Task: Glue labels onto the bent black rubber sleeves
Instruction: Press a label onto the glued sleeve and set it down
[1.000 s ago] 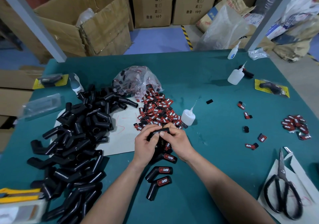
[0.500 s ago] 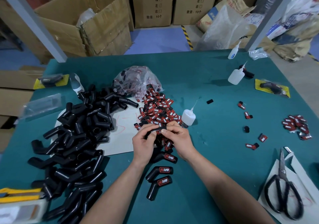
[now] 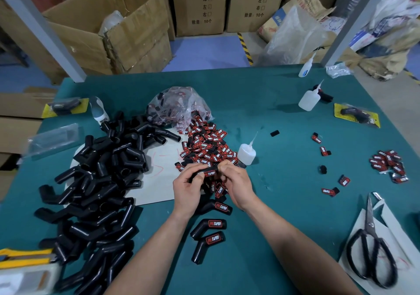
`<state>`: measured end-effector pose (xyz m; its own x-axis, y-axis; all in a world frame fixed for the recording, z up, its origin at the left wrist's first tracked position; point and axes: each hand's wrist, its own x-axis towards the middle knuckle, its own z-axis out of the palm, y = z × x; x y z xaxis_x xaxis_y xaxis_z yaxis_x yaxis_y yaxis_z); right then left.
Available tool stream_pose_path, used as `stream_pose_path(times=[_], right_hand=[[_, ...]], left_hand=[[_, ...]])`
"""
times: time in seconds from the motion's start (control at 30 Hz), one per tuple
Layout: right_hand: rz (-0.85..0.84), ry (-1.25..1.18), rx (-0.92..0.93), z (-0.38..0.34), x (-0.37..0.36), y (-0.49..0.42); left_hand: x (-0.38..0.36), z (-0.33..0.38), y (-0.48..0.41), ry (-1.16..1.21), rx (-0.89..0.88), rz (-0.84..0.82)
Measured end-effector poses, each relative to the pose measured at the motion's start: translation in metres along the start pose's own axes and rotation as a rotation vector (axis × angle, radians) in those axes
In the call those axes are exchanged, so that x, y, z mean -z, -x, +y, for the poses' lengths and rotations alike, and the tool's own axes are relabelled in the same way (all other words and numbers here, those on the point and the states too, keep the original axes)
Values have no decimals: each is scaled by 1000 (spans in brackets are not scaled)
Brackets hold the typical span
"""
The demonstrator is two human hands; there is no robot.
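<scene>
Both hands hold one bent black rubber sleeve [image 3: 205, 173] above the table's middle; a red-and-black label faces up on it. My left hand [image 3: 187, 191] grips its left part, thumb on top. My right hand [image 3: 236, 184] pinches its right end. A heap of loose labels [image 3: 204, 145] lies just beyond, next to a small glue bottle [image 3: 246, 152]. Several labelled sleeves [image 3: 210, 226] lie below my hands. A big pile of plain black sleeves [image 3: 97, 181] covers the left side.
Black scissors [image 3: 369, 258] rest on white paper at the right front. More labels [image 3: 388, 164] lie scattered on the right, with two other glue bottles [image 3: 309, 99] farther back. A clear bag of labels [image 3: 179, 106] sits behind the heap. Cardboard boxes stand beyond the table.
The sleeve has turned in my hands, so that its label now faces up. Both hands have stayed at about the same spot.
</scene>
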<state>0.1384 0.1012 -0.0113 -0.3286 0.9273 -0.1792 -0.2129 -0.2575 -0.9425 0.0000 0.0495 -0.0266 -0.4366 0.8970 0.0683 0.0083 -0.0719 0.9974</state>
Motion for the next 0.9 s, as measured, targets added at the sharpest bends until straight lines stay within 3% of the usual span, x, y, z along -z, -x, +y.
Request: stream_pose_path(times=[0.2, 0.6, 0.77, 0.9], right_hand=[[69, 215, 108, 5, 0, 0], [-22, 316, 164, 6, 0, 4], [29, 387, 225, 4, -1, 4], [61, 318, 165, 1, 1, 0]], left_hand=[[-1, 5, 2, -29, -68, -35], [0, 3, 1, 10, 38, 7], [-3, 6, 3, 32, 96, 3], [-6, 13, 6, -16, 27, -14]])
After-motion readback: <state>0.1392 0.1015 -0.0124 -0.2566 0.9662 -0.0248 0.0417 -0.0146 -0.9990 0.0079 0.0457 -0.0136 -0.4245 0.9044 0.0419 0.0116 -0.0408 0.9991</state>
